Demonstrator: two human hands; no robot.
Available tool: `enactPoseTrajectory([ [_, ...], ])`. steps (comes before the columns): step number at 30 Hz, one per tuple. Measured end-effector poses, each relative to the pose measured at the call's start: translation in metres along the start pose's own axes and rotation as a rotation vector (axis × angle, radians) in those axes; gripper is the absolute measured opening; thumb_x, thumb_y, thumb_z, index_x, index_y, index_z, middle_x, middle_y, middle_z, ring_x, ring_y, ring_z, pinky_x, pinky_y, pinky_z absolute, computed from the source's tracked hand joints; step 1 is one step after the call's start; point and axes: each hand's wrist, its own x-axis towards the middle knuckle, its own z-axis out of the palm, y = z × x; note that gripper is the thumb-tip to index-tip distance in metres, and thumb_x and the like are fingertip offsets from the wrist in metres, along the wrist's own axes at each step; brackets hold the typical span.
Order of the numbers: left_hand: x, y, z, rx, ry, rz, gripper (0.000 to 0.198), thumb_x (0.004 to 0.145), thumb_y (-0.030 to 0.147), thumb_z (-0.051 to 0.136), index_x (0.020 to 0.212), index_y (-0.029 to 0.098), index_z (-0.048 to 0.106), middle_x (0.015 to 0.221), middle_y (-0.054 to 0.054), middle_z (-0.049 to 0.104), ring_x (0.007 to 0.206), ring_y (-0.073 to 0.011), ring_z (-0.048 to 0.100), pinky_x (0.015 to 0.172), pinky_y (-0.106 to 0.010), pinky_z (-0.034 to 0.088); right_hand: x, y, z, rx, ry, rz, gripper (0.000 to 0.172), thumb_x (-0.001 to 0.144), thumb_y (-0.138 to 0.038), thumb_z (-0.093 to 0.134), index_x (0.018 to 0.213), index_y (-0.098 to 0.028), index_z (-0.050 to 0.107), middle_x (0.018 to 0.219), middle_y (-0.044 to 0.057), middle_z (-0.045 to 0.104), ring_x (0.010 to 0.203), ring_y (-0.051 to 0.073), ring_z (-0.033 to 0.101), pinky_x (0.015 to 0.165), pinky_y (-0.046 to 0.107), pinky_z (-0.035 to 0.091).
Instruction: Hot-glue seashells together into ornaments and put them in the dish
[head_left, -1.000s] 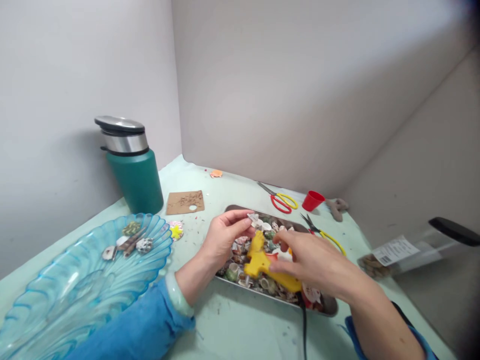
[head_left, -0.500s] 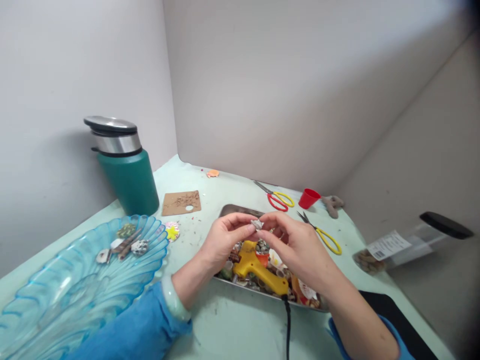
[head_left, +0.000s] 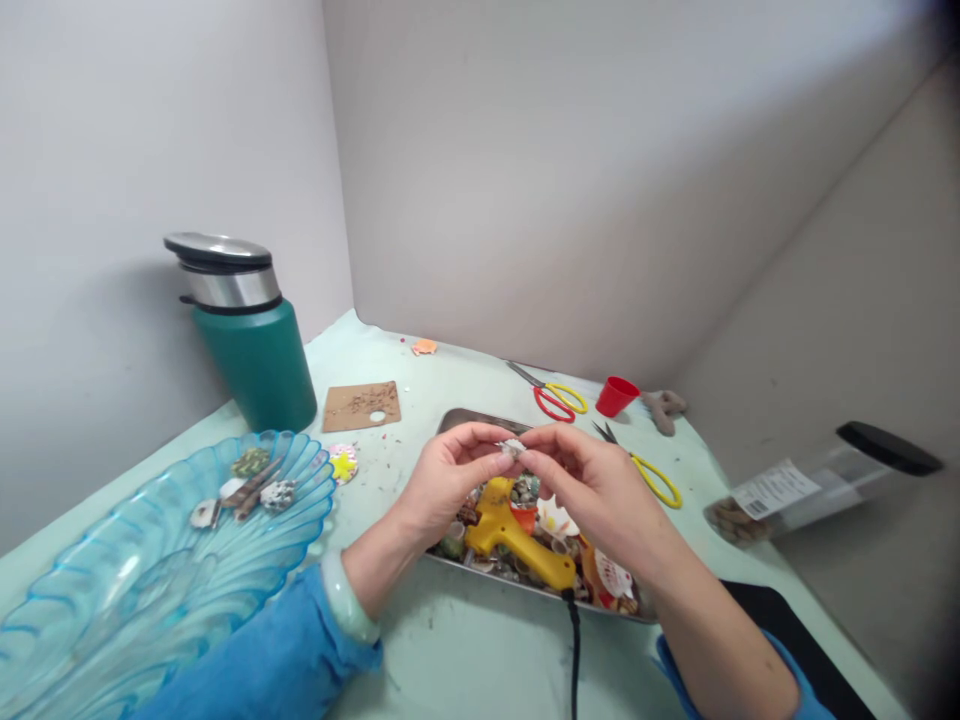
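Note:
A small whitish-grey shell-like piece [head_left: 513, 447] is pinched between the fingertips of both hands. My left hand [head_left: 450, 482] grips it from the left, thumb below and fingers above. From the other side my right hand [head_left: 589, 475] pinches it too. Both hands hover over a metal tray [head_left: 491, 575] filled with shells and small bits. On that pile lies a yellow hot glue gun [head_left: 517, 540], its black cord [head_left: 576, 640] running toward me. The piece's exact kind is too small to make out.
At left, a blue scalloped plate [head_left: 150, 580] bears several shells, with a green bottle [head_left: 259, 365] behind it. Cardboard [head_left: 349, 405] lies mid-table. Red-and-yellow scissors [head_left: 559, 400], yellow-handled scissors [head_left: 656, 482], a red cup [head_left: 617, 396] and a clear jar [head_left: 810, 490] stand right.
The small piece has been turned slightly between my fingertips, and my right fingers have closed in a little. Everything else stays where it was.

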Motion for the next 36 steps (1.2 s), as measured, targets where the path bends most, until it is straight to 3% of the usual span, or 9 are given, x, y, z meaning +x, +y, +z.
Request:
enactPoseTrajectory([
  [5,0.0001,0.0009,0.0004,0.032,0.024,0.058,0.023,0.072,0.023,0.074,0.093,0.015,0.069,0.09,-0.006,0.072,0.082,-0.0153,0.065,0.075,-0.024,0.05,0.0018,0.0022,0.0015,-0.023,0.017,0.033,0.018,0.087,-0.039,0.054,0.086,-0.023,0.062,0.068,-0.002,0.062,0.059,0.013,0.055,0.054,0.024,0.041],
  [26,-0.0002,0.0011,-0.0001,0.059,0.005,0.042,0.02,0.076,0.024,0.071,0.094,0.016,0.067,0.089,-0.006,0.072,0.079,-0.0146,0.066,0.074,-0.024,0.051,-0.0003,0.001,0.0015,0.005,-0.004,0.064,0.019,0.087,-0.036,0.052,0.078,-0.021,0.059,0.064,-0.002,0.057,0.055,0.013,0.051,0.051,0.024,0.038],
  [32,0.0001,0.0025,0.0023,0.083,0.001,0.05,0.019,0.074,0.021,0.072,0.093,0.016,0.068,0.088,-0.004,0.072,0.079,-0.013,0.065,0.073,-0.022,0.05,0.0021,-0.0044,-0.0024,0.266,-0.126,0.17,0.022,0.086,-0.033,0.054,0.068,-0.019,0.053,0.051,-0.006,0.046,0.046,0.008,0.039,0.044,0.019,0.031],
  [36,-0.0017,0.0031,0.0029,0.091,-0.013,0.063,0.019,0.073,0.016,0.072,0.091,0.017,0.069,0.091,-0.003,0.072,0.082,-0.0114,0.064,0.076,-0.02,0.05,0.0016,-0.0032,-0.0018,0.437,-0.208,0.237,0.024,0.085,-0.031,0.055,0.066,-0.018,0.051,0.05,-0.007,0.046,0.042,0.005,0.035,0.041,0.017,0.026],
])
